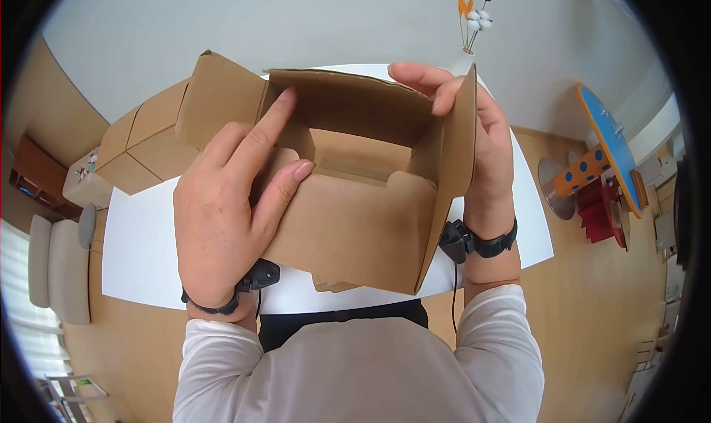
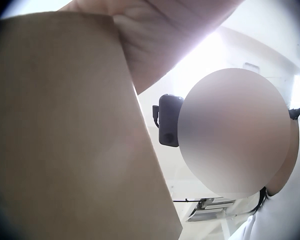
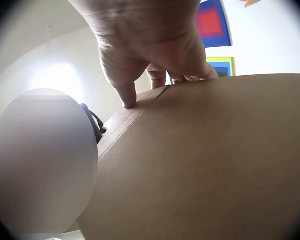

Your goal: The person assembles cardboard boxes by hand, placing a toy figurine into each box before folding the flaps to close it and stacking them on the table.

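Observation:
A brown cardboard box (image 1: 355, 215) with its top flaps spread is held up over the white table, its opening facing me. My left hand (image 1: 218, 204) grips its left side, the thumb on the near panel and the index finger reaching to the far left inner corner. At the right, my right hand (image 1: 492, 149) holds the box behind the raised right flap (image 1: 455, 156), fingertips coming over at the far corner. In the left wrist view a cardboard panel (image 2: 75, 130) fills the left part, below the palm. The right wrist view shows the fingers bent over the box edge.
Several more brown cartons (image 1: 152, 134) stand at the table's left end. The white table (image 1: 141, 252) lies beneath the box. A small vase (image 1: 465, 60) with dried flowers stands at the far edge. To the right are a blue round-topped stand (image 1: 611, 141) and a red object (image 1: 600, 215).

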Action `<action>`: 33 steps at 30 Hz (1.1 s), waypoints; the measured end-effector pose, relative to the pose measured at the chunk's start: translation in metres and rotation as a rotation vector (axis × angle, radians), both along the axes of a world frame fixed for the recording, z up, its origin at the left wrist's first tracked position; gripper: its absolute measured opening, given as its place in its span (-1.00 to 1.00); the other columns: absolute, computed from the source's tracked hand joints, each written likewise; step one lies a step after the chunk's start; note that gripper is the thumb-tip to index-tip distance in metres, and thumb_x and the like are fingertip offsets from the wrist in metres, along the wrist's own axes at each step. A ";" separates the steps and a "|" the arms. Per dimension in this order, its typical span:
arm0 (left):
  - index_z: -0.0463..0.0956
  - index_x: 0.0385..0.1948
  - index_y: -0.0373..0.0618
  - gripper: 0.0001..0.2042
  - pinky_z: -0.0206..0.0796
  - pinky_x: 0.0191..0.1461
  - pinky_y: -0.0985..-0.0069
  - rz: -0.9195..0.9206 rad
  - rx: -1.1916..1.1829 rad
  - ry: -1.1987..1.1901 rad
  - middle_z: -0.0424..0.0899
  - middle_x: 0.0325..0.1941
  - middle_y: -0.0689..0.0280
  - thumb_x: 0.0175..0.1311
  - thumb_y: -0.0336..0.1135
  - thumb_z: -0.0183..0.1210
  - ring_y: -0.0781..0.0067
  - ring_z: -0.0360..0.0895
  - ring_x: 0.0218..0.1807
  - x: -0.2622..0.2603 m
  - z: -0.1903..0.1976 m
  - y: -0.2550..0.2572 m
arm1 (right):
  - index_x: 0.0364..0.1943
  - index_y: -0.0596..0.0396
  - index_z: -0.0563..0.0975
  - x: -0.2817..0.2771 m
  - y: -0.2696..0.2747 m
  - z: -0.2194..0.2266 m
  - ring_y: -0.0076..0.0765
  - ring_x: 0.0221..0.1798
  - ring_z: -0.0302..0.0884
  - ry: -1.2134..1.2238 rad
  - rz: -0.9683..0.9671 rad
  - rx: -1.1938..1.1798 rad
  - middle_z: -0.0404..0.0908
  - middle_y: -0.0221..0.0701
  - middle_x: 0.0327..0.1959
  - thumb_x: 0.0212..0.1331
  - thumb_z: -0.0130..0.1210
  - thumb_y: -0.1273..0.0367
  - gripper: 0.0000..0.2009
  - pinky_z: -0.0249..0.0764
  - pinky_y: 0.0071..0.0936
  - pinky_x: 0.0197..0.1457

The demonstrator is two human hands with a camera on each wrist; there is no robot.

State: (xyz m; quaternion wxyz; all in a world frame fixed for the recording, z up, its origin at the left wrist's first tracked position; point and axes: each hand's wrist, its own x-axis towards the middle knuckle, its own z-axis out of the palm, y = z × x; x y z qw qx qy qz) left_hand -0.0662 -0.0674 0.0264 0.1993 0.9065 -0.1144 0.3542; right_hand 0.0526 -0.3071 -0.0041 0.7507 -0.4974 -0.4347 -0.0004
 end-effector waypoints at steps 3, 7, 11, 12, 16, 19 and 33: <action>0.55 0.20 0.01 -0.47 0.26 -0.41 0.45 0.001 0.003 -0.017 0.41 -0.50 0.32 0.12 -0.27 0.37 0.37 0.35 -0.50 0.000 -0.001 0.004 | -0.08 0.20 0.61 -0.018 -0.001 0.011 -0.34 0.13 0.52 -0.115 -0.264 -0.108 0.56 -0.18 0.19 0.28 0.25 0.19 -0.66 0.43 -0.36 0.21; 0.53 0.23 -0.01 -0.45 0.36 -0.29 0.45 -0.073 -0.014 -0.033 0.56 -0.25 0.27 0.10 -0.33 0.37 0.29 0.46 -0.35 -0.002 -0.002 0.006 | 0.01 0.25 0.61 -0.021 0.001 0.012 -0.40 0.07 0.55 -0.254 -0.422 -0.126 0.57 -0.24 0.16 0.35 0.18 0.30 -0.70 0.46 -0.47 0.15; 0.39 0.34 -0.07 -0.36 0.26 0.22 0.35 -0.221 -0.080 -0.037 0.40 0.31 0.10 0.10 -0.50 0.26 0.06 0.38 0.23 0.006 -0.002 0.006 | 0.11 0.24 0.56 -0.015 0.004 0.009 -0.40 0.13 0.53 -0.106 -0.433 -0.174 0.56 -0.24 0.16 0.36 0.16 0.36 -0.68 0.44 -0.50 0.18; 0.34 0.38 -0.09 -0.32 0.18 0.42 0.30 -0.256 -0.126 0.009 0.30 0.47 0.04 0.09 -0.55 0.21 -0.01 0.31 0.44 0.007 0.000 0.005 | 0.15 0.24 0.54 -0.012 0.005 0.008 -0.40 0.15 0.51 -0.074 -0.418 -0.175 0.55 -0.25 0.17 0.35 0.16 0.38 -0.66 0.44 -0.49 0.20; 0.02 0.51 -0.16 -0.12 -0.08 0.56 0.25 -0.459 -0.107 -0.072 -0.11 0.63 -0.01 0.04 -0.48 0.25 -0.04 -0.09 0.62 0.022 -0.010 0.012 | 0.30 0.21 0.41 0.003 0.016 -0.003 -0.41 0.24 0.44 -0.047 -0.369 -0.114 0.52 -0.28 0.20 0.29 0.19 0.45 -0.51 0.42 -0.47 0.25; -0.14 0.54 -0.16 0.00 -0.15 0.57 0.23 -0.517 -0.079 -0.081 -0.31 0.65 -0.05 0.03 -0.36 0.32 -0.07 -0.21 0.64 0.028 -0.015 0.012 | 0.38 0.20 0.31 0.011 0.016 -0.008 -0.41 0.25 0.43 0.019 -0.334 -0.066 0.51 -0.27 0.20 0.25 0.20 0.49 -0.41 0.39 -0.45 0.28; -0.13 0.52 -0.27 0.22 -0.11 0.55 0.21 -0.599 0.021 -0.001 -0.35 0.62 -0.19 -0.13 0.09 0.52 -0.18 -0.28 0.64 0.029 -0.020 0.008 | 0.42 0.19 0.23 0.018 0.016 -0.011 -0.41 0.13 0.52 0.139 -0.283 -0.045 0.57 -0.21 0.08 0.19 0.19 0.50 -0.33 0.41 -0.48 0.24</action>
